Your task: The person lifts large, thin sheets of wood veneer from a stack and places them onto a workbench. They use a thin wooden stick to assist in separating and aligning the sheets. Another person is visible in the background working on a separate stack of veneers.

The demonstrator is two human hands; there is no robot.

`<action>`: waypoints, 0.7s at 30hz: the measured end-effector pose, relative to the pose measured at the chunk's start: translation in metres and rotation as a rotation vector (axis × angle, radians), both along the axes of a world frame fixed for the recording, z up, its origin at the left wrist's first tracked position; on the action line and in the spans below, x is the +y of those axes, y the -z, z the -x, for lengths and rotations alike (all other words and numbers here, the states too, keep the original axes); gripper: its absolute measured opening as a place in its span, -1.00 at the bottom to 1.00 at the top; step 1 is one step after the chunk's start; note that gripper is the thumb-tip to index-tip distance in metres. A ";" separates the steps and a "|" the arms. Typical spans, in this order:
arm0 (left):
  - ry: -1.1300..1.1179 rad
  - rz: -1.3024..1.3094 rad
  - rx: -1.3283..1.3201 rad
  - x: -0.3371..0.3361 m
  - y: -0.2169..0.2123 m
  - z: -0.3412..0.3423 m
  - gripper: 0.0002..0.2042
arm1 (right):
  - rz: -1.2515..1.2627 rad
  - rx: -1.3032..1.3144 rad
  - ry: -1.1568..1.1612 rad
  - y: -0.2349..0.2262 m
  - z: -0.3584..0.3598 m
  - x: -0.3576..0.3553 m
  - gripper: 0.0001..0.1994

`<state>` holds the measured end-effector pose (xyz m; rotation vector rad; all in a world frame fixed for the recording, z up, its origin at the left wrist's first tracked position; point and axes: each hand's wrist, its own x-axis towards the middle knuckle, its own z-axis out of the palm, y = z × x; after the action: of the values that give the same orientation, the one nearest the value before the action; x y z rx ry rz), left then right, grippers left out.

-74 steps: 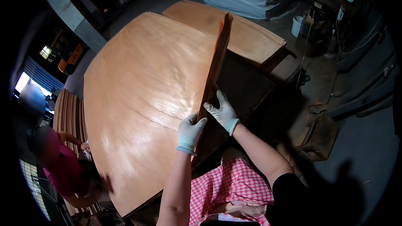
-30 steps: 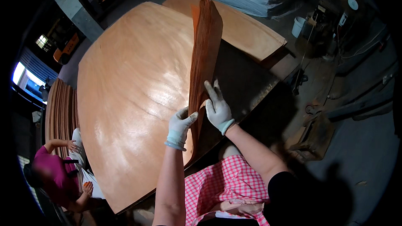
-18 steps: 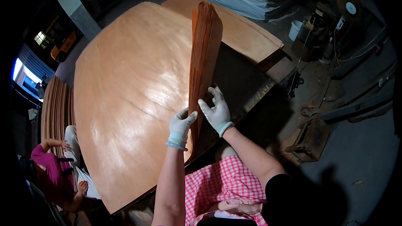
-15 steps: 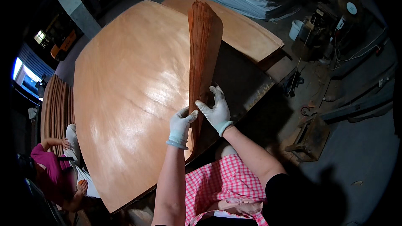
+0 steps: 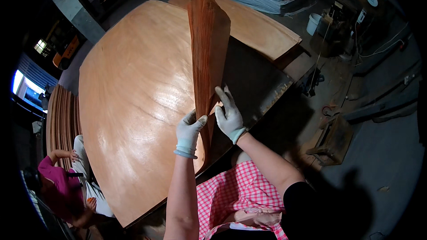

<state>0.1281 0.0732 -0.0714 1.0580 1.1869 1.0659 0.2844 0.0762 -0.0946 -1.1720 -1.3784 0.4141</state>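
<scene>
A wide stack of thin tan wood veneer sheets [image 5: 133,93] covers the table, its right part folded up into an upright bundle with reddish-brown edges [image 5: 202,40]. Both my hands wear white gloves with pale green cuffs. My left hand [image 5: 189,129] is closed on the near end of the folded veneer sheets, thumb on the edges, with its other fingertips hidden behind. On the bundle's right side, my right hand [image 5: 229,113] has its fingers stretched and the thumb apart. Its fingertips are close to a small light flap of veneer; whether they touch it I cannot tell.
A dark tabletop [image 5: 253,78] shows right of the bundle. More veneer [image 5: 267,35] lies behind it. At the left sits a person in a magenta top [image 5: 55,175], by curved stacked sheets [image 5: 62,115]. To the right are a white bucket [image 5: 313,23], machinery and a wooden stool [image 5: 331,144].
The folded bundle's top has tilted slightly left. My right hand has drawn its thumb back from the sheet edges, and its fingers have straightened. My left hand keeps its hold, shifted slightly left.
</scene>
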 end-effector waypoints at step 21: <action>-0.057 -0.307 0.584 -0.020 0.008 -0.037 -0.61 | 0.754 -0.721 -0.273 -0.053 -0.037 -0.034 -0.58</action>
<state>0.1646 0.0531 -0.0795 1.6581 1.5483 1.0347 0.3215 0.0425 -0.0419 -1.8651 -2.1134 0.7986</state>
